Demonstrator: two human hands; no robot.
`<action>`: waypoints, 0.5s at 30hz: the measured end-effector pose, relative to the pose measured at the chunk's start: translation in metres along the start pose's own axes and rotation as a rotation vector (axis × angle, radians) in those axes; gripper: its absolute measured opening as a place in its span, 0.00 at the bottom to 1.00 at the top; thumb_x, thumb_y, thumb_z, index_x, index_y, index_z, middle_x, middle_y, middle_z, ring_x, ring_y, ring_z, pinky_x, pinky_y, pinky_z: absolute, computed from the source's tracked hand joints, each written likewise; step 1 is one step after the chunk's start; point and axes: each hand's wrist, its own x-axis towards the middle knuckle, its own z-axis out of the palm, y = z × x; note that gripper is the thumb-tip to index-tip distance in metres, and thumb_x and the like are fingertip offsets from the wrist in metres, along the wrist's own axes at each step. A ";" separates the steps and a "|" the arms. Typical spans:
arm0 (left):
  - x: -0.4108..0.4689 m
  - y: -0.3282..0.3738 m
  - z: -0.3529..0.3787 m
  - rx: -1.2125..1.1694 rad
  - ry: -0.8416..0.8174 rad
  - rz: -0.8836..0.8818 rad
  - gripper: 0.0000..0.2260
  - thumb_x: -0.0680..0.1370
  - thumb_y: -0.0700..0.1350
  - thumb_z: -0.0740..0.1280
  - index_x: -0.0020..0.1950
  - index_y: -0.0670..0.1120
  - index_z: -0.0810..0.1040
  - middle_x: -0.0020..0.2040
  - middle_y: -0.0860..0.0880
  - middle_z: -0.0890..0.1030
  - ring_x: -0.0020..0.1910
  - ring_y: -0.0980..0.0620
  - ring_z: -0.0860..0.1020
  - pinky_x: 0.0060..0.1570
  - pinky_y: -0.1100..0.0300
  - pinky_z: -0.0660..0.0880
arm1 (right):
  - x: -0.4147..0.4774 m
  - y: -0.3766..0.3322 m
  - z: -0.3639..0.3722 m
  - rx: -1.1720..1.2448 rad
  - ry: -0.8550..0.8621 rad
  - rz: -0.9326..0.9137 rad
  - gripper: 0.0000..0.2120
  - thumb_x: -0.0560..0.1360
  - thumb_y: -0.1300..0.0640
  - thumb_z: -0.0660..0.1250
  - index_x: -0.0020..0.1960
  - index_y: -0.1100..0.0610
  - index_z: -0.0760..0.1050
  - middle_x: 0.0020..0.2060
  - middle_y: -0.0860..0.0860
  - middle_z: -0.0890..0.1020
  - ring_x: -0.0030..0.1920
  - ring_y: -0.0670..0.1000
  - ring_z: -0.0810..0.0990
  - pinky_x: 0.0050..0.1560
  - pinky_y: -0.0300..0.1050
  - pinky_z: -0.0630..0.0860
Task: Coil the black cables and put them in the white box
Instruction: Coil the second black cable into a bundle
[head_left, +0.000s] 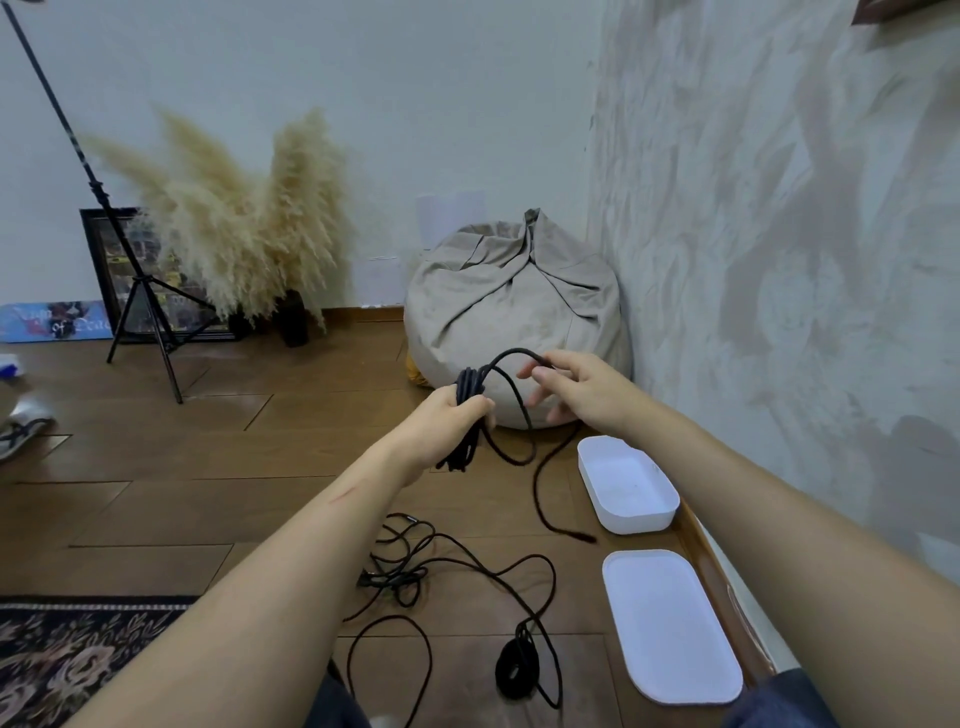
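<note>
White box (640, 521) was set open close to textured wall (779, 260), lid (670, 623) laid just beside it. Wooden floor (208, 467) was left open on left side. Black cable (464, 451) was held above floor, before beanbag (514, 312). Bunched loops gripped in left hand (454, 422). One loop pinched at right hand (577, 391) fingertips. Tail trailed beside box. Loose cables (415, 566) were left tangled on floor.

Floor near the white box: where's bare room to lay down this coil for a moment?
Widest bare patch: the wooden floor left of the left forearm, bordered by the tripod, beanbag and rug. The white box itself holds nothing. Crowded: loose cables sprawl between the forearms, nearly up to the lid.
</note>
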 end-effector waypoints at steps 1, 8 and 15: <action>0.000 0.001 0.001 -0.033 0.020 0.000 0.11 0.82 0.48 0.63 0.46 0.43 0.80 0.41 0.48 0.79 0.42 0.49 0.75 0.48 0.52 0.72 | 0.001 0.001 0.000 0.004 0.009 0.004 0.11 0.85 0.56 0.57 0.60 0.56 0.77 0.42 0.55 0.82 0.35 0.50 0.77 0.39 0.36 0.77; 0.000 0.015 0.002 -0.260 0.132 0.011 0.14 0.82 0.45 0.63 0.37 0.44 0.74 0.34 0.50 0.80 0.44 0.48 0.81 0.54 0.51 0.75 | 0.005 0.022 0.004 -0.250 -0.046 0.029 0.13 0.85 0.52 0.58 0.65 0.50 0.77 0.32 0.50 0.78 0.32 0.39 0.75 0.37 0.32 0.70; -0.005 0.023 0.009 -0.036 0.058 0.120 0.10 0.80 0.46 0.63 0.41 0.44 0.73 0.37 0.45 0.75 0.37 0.48 0.72 0.43 0.51 0.70 | 0.005 0.020 0.009 -0.057 0.085 0.088 0.16 0.85 0.51 0.58 0.71 0.48 0.70 0.54 0.53 0.83 0.40 0.46 0.75 0.38 0.35 0.70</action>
